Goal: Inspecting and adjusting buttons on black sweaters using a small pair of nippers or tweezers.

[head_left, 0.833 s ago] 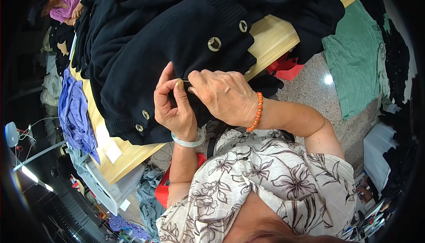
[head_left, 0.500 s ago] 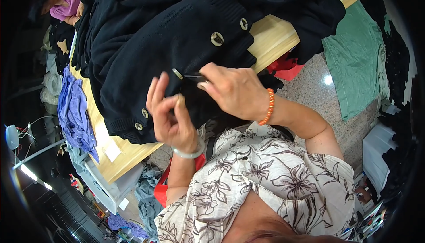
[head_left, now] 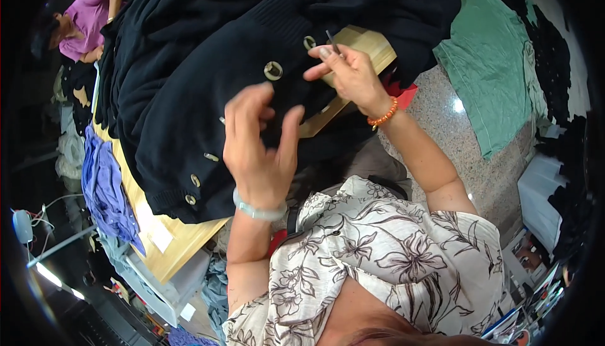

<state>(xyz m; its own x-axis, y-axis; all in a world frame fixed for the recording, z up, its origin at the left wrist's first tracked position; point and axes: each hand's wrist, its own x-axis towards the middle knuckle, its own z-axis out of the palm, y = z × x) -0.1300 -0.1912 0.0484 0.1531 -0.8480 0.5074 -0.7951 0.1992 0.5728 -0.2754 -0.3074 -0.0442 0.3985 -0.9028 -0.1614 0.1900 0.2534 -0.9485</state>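
Note:
A black knitted cardigan [head_left: 183,113] with ribbed bands lies spread in front of me. Several pale, dark-centred buttons run along its edge, among them a large button [head_left: 273,70] in the middle. Over the lower part of that edge hovers my left hand [head_left: 257,141], its thumb and fingers apart and nothing seen in them. Farther off to the right, my right hand [head_left: 358,80] grips slim dark metal thread snips [head_left: 332,41], mostly hidden by the fingers, with the tip pointing away from me. An upper button [head_left: 309,43] sits just left of that tip.
Beneath the cardigan is a pale wooden table [head_left: 372,46]. Purple cloth [head_left: 108,179] hangs at its left edge. Green fabric [head_left: 488,72] lies on the right over the speckled floor [head_left: 435,122]. A person in pink [head_left: 88,15] is at the far left.
My right hand has lifted away from a middle button, moving up and right with the snips. The left hand has gone from a pinch to spread fingers. The view has shifted slightly.

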